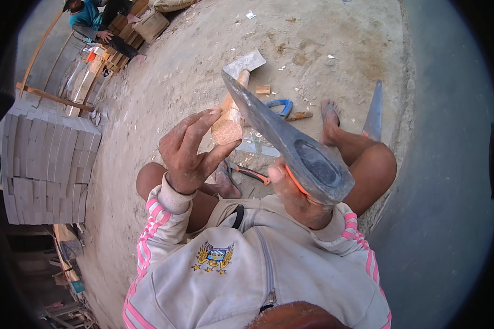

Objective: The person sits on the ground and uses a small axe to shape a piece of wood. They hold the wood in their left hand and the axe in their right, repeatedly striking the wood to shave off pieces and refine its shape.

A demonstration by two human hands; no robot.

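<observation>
Left hand, thumb and fingers parted, touches one wooden handle; right hand clamps one orange-handled metal tool; one blue handle lies ahead.

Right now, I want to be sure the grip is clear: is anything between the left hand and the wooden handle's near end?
Nothing visible: the left hand touches the wooden handle there. The grey metal head crosses only its farther part in view.

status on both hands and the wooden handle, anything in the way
Left hand holding wooden handle near its end. Right hand gripping axe. Axe blade partly hiding the handle from view.
</observation>
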